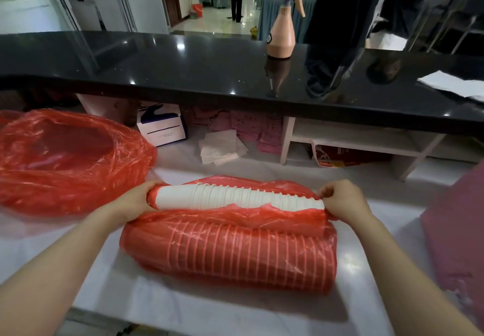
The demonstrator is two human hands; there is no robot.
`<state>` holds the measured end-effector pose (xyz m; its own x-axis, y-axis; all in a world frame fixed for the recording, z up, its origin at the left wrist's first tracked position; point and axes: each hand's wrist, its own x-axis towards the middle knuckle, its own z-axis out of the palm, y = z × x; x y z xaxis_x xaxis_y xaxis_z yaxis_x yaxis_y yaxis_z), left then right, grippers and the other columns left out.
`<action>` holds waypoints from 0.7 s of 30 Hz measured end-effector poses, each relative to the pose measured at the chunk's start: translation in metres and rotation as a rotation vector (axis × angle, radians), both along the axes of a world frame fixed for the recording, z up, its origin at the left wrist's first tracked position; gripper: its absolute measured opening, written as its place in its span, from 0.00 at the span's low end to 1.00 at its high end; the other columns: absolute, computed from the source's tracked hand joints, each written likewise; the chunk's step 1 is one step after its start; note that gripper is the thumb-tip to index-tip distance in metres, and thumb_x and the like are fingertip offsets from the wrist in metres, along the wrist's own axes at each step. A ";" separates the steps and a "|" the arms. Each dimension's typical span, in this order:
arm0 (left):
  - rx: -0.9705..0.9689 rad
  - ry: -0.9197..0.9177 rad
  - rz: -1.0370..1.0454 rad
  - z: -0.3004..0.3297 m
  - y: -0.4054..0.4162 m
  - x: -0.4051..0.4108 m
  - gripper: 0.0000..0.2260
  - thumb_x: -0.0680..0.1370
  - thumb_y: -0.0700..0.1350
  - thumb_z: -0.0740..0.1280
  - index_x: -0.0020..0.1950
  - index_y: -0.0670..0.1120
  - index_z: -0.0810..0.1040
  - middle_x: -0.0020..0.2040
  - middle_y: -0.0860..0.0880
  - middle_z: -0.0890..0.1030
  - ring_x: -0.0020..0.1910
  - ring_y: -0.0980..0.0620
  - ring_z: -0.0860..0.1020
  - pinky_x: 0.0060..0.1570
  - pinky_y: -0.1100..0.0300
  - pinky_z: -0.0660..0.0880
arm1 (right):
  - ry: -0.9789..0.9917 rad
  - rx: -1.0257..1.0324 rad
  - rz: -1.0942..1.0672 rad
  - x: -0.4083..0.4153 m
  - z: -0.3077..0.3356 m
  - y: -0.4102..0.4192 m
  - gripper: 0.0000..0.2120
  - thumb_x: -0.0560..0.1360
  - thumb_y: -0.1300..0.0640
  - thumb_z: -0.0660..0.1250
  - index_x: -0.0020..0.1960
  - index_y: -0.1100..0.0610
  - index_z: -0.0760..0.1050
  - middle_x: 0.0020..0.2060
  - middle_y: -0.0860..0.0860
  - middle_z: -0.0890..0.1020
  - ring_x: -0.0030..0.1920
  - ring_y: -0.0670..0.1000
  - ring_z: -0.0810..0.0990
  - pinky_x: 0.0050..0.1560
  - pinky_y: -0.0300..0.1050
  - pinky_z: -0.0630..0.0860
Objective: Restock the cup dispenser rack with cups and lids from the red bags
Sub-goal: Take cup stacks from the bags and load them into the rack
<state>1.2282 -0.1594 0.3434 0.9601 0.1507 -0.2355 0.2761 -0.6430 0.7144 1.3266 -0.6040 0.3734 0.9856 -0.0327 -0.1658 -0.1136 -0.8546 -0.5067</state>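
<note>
White paper cup stack [241, 198] lies half-unwrapped between both hands: left hand [136, 199] fingers wrap its base, right hand [343, 199] fingers pinch the torn red bag [230, 246]. Next, pull the sleeve free.

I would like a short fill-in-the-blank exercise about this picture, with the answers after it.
1. Both hands hold a stack of white cups that lies ____ over the red bag.
2. The left hand grips the stack's ____ end.
3. The pink spray bottle stands on the ____ counter.
4. The right hand pinches red ____ at the other end.

Answers: sideways; left; black; plastic
</note>
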 end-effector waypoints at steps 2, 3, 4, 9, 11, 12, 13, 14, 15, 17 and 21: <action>0.020 -0.009 0.012 0.001 -0.001 -0.001 0.30 0.63 0.40 0.80 0.61 0.54 0.73 0.52 0.55 0.77 0.50 0.58 0.75 0.50 0.62 0.69 | 0.035 -0.006 -0.006 -0.004 0.007 -0.002 0.14 0.68 0.65 0.61 0.26 0.53 0.76 0.21 0.46 0.78 0.20 0.43 0.76 0.27 0.37 0.70; 0.021 -0.018 0.023 0.001 -0.002 -0.001 0.30 0.64 0.39 0.80 0.62 0.51 0.73 0.53 0.53 0.78 0.50 0.57 0.76 0.51 0.61 0.70 | 0.027 -0.010 -0.002 -0.008 0.012 -0.001 0.15 0.70 0.62 0.62 0.25 0.55 0.73 0.20 0.47 0.77 0.21 0.43 0.76 0.26 0.37 0.69; 0.018 -0.025 0.034 0.001 -0.002 -0.001 0.30 0.64 0.39 0.80 0.62 0.50 0.74 0.53 0.52 0.78 0.51 0.55 0.76 0.52 0.60 0.70 | -0.018 -0.030 0.031 -0.011 0.014 0.000 0.15 0.71 0.57 0.64 0.26 0.54 0.73 0.22 0.48 0.78 0.25 0.44 0.78 0.29 0.39 0.71; -0.098 -0.006 0.124 -0.006 -0.003 -0.004 0.20 0.68 0.43 0.77 0.58 0.47 0.77 0.49 0.52 0.83 0.48 0.54 0.80 0.47 0.62 0.73 | -0.289 -0.162 0.310 -0.031 0.023 0.036 0.20 0.69 0.47 0.73 0.59 0.49 0.78 0.55 0.50 0.75 0.60 0.53 0.72 0.54 0.48 0.72; -0.212 0.006 0.171 -0.010 -0.002 -0.007 0.16 0.69 0.45 0.76 0.55 0.47 0.79 0.45 0.51 0.85 0.45 0.52 0.83 0.43 0.63 0.75 | -0.252 -0.198 0.450 -0.033 0.027 0.056 0.23 0.69 0.46 0.73 0.63 0.47 0.75 0.58 0.47 0.76 0.61 0.51 0.73 0.57 0.48 0.73; -0.274 0.016 0.193 -0.010 -0.001 -0.008 0.15 0.69 0.44 0.76 0.54 0.47 0.80 0.44 0.50 0.85 0.44 0.52 0.83 0.42 0.62 0.76 | -0.238 -0.218 0.495 -0.031 0.028 0.062 0.24 0.69 0.47 0.73 0.65 0.46 0.74 0.60 0.47 0.77 0.62 0.51 0.73 0.58 0.49 0.73; -0.333 0.025 0.214 -0.010 0.000 -0.009 0.15 0.69 0.43 0.76 0.54 0.47 0.80 0.44 0.49 0.86 0.43 0.51 0.84 0.42 0.60 0.76 | -0.216 -0.235 0.525 -0.029 0.030 0.066 0.25 0.70 0.48 0.72 0.66 0.45 0.73 0.61 0.46 0.77 0.63 0.51 0.73 0.59 0.50 0.74; -0.376 0.030 0.235 -0.010 0.002 -0.009 0.15 0.68 0.42 0.76 0.54 0.46 0.80 0.45 0.47 0.85 0.43 0.50 0.84 0.43 0.58 0.77 | -0.200 -0.244 0.551 -0.027 0.033 0.070 0.26 0.69 0.50 0.71 0.67 0.45 0.72 0.62 0.46 0.77 0.63 0.51 0.73 0.59 0.50 0.74; -0.406 0.028 0.254 -0.009 0.003 -0.009 0.16 0.68 0.40 0.76 0.54 0.45 0.80 0.45 0.45 0.85 0.43 0.48 0.84 0.43 0.57 0.77 | -0.173 -0.238 0.577 -0.024 0.036 0.073 0.27 0.69 0.52 0.70 0.67 0.45 0.71 0.63 0.47 0.77 0.63 0.51 0.74 0.59 0.51 0.74; -0.450 0.010 0.285 -0.005 0.001 -0.008 0.17 0.67 0.36 0.75 0.54 0.46 0.80 0.45 0.43 0.85 0.43 0.47 0.84 0.42 0.57 0.78 | -0.113 -0.192 0.639 -0.024 0.037 0.082 0.28 0.67 0.53 0.68 0.67 0.47 0.72 0.62 0.48 0.77 0.63 0.53 0.74 0.59 0.51 0.74; -0.489 -0.017 0.314 0.005 -0.009 0.000 0.21 0.68 0.30 0.72 0.57 0.48 0.79 0.44 0.43 0.85 0.38 0.49 0.84 0.33 0.61 0.79 | -0.065 -0.297 0.713 -0.024 0.030 0.108 0.41 0.65 0.38 0.72 0.72 0.50 0.63 0.65 0.52 0.71 0.65 0.57 0.70 0.63 0.56 0.71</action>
<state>1.2278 -0.1687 0.3489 0.8913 0.3067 -0.3339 0.3858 -0.1264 0.9139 1.3025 -0.4962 0.4033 0.7926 0.5792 -0.1904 0.5370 -0.8111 -0.2319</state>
